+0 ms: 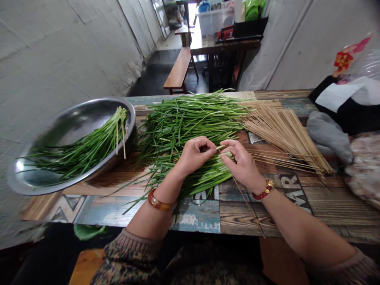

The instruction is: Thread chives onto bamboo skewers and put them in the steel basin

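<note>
My left hand pinches the pale end of a garlic chive between thumb and fingers. Close beside it, my right hand is closed on a thin bamboo skewer, which slants down toward the table's near edge. White chive ends show at the right fingertips, beside the skewer's upper part; the fingers partly hide how they meet. Beneath and beyond both hands lies a broad pile of green garlic chives. To the right, loose bamboo skewers are heaped on the table.
A steel basin at the left holds skewered chives. A grey plastic bag and a clear bag with pale contents stand right on the patterned wooden table. Beyond are a bench and another table.
</note>
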Tool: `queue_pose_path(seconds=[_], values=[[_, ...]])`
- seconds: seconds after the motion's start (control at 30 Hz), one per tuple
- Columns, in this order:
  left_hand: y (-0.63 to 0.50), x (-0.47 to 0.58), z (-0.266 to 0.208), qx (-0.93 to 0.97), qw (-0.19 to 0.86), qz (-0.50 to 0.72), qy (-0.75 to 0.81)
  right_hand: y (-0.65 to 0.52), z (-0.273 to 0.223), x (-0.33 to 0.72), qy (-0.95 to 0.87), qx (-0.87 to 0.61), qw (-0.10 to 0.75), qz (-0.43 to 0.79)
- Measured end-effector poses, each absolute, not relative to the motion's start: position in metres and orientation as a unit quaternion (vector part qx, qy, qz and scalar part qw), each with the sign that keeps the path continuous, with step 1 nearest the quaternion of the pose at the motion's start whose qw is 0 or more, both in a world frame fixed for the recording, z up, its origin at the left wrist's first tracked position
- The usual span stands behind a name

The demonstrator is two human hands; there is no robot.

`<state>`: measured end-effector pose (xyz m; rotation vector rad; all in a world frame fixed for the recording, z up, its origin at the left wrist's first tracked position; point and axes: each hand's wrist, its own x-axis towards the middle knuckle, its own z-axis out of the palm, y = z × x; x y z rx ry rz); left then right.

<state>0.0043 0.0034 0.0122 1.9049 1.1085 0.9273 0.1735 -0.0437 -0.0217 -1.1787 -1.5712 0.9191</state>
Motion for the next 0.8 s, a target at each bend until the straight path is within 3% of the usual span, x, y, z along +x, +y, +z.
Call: queue_pose_path(seconds=[0.6, 0.8], values=[[0.003, -0.004, 0.018, 0.738, 0.49, 0.24, 0.397, -0.043, -0.016, 0.179, -0.611, -0.497, 0.485, 0.381], [0.008, -0.011, 0.017, 0.69, 0.455, 0.334, 0.453, -0.041, -0.017, 0.183, -0.546, -0.494, 0.505, 0.449]])
